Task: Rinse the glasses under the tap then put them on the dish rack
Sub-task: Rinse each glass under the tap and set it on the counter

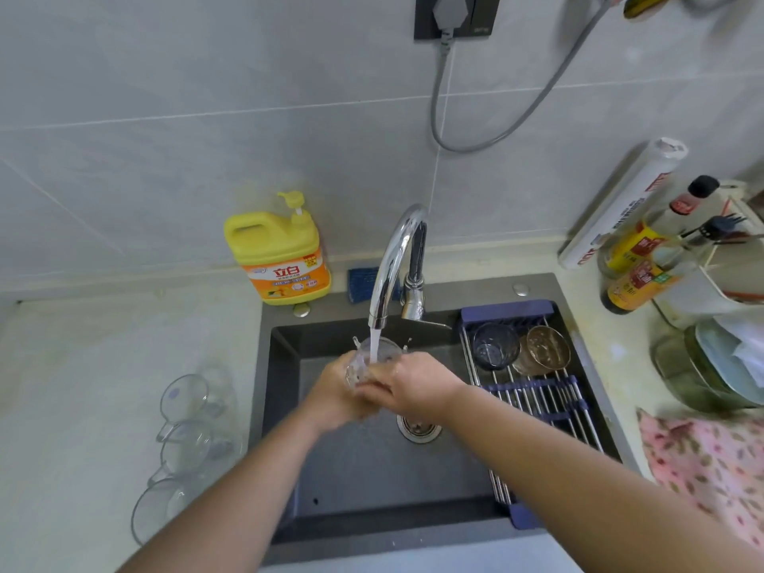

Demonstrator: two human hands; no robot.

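Note:
A clear glass [382, 352] is held upright under the running chrome tap [392, 266], over the dark sink [372, 461]. My left hand [337, 392] and my right hand [407, 384] both grip the glass from either side, and water streams into it. Three clear glasses [188, 442] lie on their sides on the counter to the left of the sink. On the dish rack [537, 407] across the sink's right side sit a bluish glass [495, 346] and a brownish glass [547, 350], at its far end.
A yellow detergent bottle [281, 254] and a blue sponge [364, 285] stand behind the sink. Sauce bottles [645, 262], a roll [624, 204], a utensil holder and a glass container [703, 370] crowd the right counter. A pink floral cloth [711, 461] lies at the right front.

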